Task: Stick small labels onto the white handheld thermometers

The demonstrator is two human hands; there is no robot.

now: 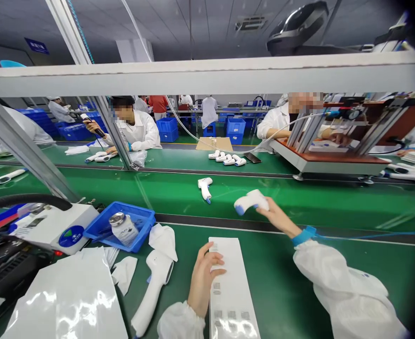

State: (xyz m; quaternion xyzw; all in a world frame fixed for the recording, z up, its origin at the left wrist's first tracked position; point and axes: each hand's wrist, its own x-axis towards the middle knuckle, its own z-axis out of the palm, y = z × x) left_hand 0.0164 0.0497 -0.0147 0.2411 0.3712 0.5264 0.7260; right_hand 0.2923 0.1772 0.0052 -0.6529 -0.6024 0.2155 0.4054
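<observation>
My right hand [278, 214] is stretched out over the green conveyor belt, gripping a white thermometer gun [253, 200] by one end; its blue tip points left. My left hand [206, 278] rests over a white strip of labels [230, 282] on the bench, fingers bent and apart, with nothing visibly held between them. Small printed labels show on the strip's lower part. To the left of that hand lies another white thermometer gun [153, 287], with a crumpled white wipe [164, 240] at its head. A further thermometer gun [205, 188] lies on the belt.
At left stand a blue tray [137, 221] with a metal-capped bottle [123, 228], a white device [66, 228] and glossy white sheets [73, 301]. A metal frame crosses above. Beyond the belt, co-workers sit near several thermometer guns [227, 157] and a press fixture [334, 162]. A blue wrist cord trails right.
</observation>
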